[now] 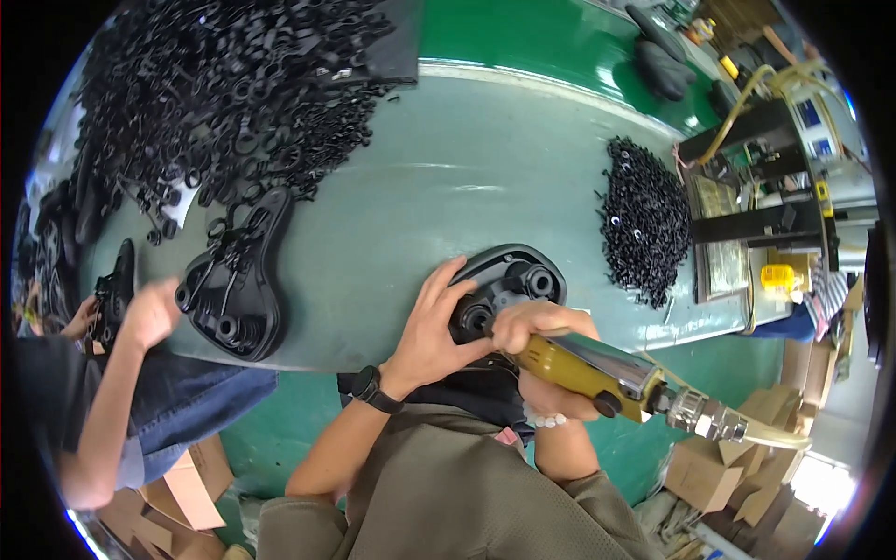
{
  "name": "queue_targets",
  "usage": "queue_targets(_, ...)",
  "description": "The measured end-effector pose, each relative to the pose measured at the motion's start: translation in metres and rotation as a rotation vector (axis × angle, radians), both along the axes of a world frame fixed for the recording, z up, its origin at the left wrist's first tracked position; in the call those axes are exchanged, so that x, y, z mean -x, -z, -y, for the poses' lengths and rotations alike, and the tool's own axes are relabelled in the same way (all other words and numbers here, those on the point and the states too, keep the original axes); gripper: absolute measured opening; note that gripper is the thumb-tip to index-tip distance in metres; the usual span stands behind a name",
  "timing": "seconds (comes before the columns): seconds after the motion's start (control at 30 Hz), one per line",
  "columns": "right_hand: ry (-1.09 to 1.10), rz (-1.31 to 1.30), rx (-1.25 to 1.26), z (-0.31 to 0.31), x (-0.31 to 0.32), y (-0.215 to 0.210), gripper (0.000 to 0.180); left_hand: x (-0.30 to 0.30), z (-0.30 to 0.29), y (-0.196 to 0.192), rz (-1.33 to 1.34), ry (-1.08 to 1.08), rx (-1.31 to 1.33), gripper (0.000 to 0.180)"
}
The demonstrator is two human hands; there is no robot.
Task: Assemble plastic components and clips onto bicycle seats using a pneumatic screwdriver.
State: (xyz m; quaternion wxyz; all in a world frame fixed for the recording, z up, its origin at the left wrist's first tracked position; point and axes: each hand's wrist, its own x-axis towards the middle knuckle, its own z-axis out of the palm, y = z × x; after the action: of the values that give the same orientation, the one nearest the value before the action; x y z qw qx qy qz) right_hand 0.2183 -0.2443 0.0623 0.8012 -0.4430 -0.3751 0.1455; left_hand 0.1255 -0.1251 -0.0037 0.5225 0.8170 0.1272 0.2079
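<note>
Upside down at the table's front edge lies a black bicycle saddle [509, 291], its two round springs facing up. My left hand [431, 334] grips the saddle's left side, fingers over the rim and thumb toward the middle. My right hand [539, 325] is wrapped round a yellow and silver air screwdriver [588, 373], which points left at the saddle. Its tip is hidden behind my fingers. From the tool's rear a metal coupling [700, 413] leads to a pale hose [775, 435].
Another upturned saddle [245, 289] lies left, beside a co-worker's hand [154, 313]. Black clamps and rings [233, 103] cover the far left. Small black parts [644, 219] are heaped right, next to a dark shelf rack [761, 177]. Cardboard boxes [709, 471] stand on the floor.
</note>
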Motion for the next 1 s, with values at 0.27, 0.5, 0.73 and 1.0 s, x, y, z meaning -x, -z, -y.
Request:
queue_targets(0.27,-0.047,0.317,0.055,-0.01,0.003,-0.007,0.096,0.01,0.011,0.008,-0.023,-0.124,0.031,0.076)
queue_targets(0.5,-0.055,0.255,0.148,-0.015,0.002,-0.005,0.09,0.01,0.011,0.001,-0.021,-0.098,0.041,0.076)
queue_targets(0.73,0.075,0.172,-0.187,0.03,-0.014,-0.064,0.093,-0.007,-0.017,-0.017,-0.015,0.127,-0.158,0.052)
queue_targets(1.0,0.63,-0.045,-0.143,0.093,-0.065,-0.023,0.094,-0.015,0.01,0.0,-0.143,-0.452,-0.397,0.057)
